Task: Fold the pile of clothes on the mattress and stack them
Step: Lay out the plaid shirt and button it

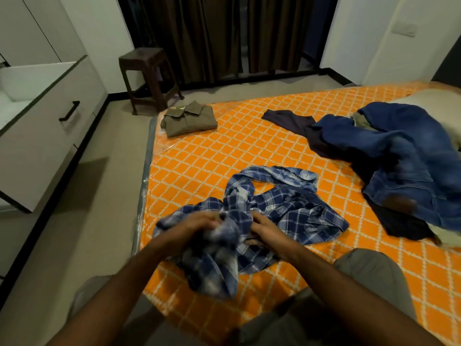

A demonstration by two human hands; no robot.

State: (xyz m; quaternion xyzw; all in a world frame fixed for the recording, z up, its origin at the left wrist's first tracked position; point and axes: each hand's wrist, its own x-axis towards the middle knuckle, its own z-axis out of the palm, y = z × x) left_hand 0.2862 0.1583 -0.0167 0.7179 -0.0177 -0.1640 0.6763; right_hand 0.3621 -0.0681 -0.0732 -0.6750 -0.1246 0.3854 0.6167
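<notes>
Both hands, left hand (199, 224) and right hand (268, 229), fingers curled into crumpled blue plaid shirt (287, 211) on orange mattress (249, 146); folded olive shirt (189, 118) at far corner.

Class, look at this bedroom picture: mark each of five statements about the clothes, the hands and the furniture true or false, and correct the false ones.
1. Both hands grip the blue plaid shirt. True: the left hand and the right hand hold its crumpled cloth.
2. The olive shirt lies unfolded in the pile. False: it lies folded near the mattress corner, apart from the pile.
3. The blue jeans lie unfolded at the right. True.
4. The brown stool stands on the mattress. False: it stands on the floor beside it.
5. The plaid shirt is neatly folded. False: it is crumpled.
</notes>
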